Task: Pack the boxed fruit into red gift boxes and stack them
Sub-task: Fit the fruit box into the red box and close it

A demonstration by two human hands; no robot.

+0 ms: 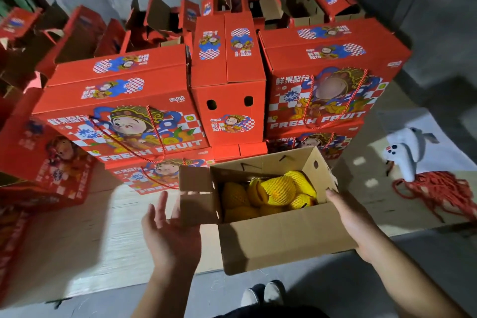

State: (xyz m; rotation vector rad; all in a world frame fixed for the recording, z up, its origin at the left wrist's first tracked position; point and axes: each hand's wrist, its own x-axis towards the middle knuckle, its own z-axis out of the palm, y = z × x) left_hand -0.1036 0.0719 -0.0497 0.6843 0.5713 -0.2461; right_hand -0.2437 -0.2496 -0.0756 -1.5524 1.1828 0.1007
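Brown cardboard fruit box (pixel 278 237) sits between your hands, long axis running left to right; your right hand (pixel 353 224) grips its right end, your left hand (pixel 170 230) hovers released beside the left flap.

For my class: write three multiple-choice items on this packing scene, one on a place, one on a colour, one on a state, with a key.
1. Where does the white tool lie?
A) right of the stacks
B) inside the brown box
C) atop a red box

2. What colour is the foam netting on the fruit?
A) white
B) yellow
C) green

3. The brown cardboard box is:
A) taped shut
B) crushed flat
C) open on top

Key: 1 A, it lies on the floor beside the red cords; 2 B, the nets are yellow; 3 C, flaps are up and the fruit shows.
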